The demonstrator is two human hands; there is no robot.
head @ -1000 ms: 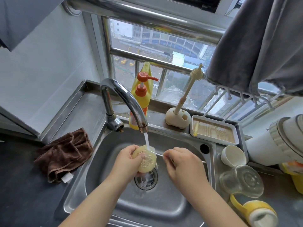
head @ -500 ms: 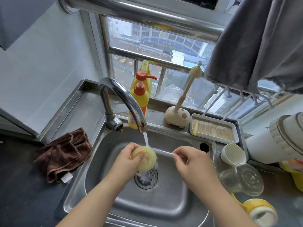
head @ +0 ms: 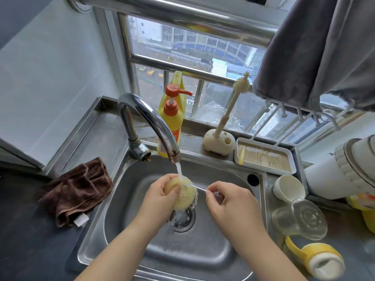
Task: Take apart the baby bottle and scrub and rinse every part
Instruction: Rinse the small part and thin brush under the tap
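Observation:
My left hand grips a pale yellow, rounded bottle part under the running water from the tap, over the sink drain. My right hand pinches a thin white straw brush whose tip reaches into the yellow part. To the right of the sink lie a clear bottle body on its side, a yellow handled collar and a white cap.
A brown cloth lies on the dark counter left of the steel sink. On the sill stand a yellow soap pump bottle, a bottle brush in a holder and a white tray. Grey fabric hangs top right.
My right hand has drawn back to the right, pulling the thin brush partway out of the yellow part. My left hand keeps the part under the stream.

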